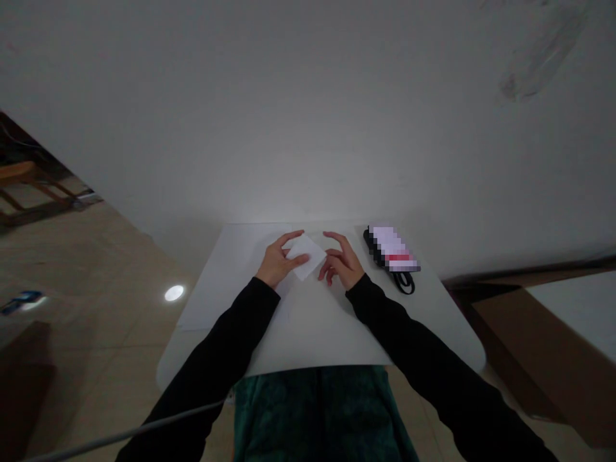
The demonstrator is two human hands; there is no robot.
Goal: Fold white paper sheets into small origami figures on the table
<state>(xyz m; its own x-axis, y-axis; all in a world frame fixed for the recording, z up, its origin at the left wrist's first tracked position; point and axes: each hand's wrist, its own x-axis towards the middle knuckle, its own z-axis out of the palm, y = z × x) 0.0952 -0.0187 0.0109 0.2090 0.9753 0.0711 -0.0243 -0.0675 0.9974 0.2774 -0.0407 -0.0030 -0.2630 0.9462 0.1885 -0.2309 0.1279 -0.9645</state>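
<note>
A small square of folded white paper (305,258) is tilted with a corner toward me, above the white table. My left hand (279,260) pinches its left side, with the thumb lying across the face and the fingers at the back edge. At the paper's right corner is my right hand (344,262), index finger raised and the other fingers loosely bent and apart. Its fingers come right up to that corner; whether they touch it, I cannot tell.
The white table (332,333) stands against a grey wall (308,115). Large white sheets (221,276) lie on its left side. A phone (392,248) with a blurred screen and a black strap (404,282) lies at the right. A cardboard box (534,346) stands beyond the right edge.
</note>
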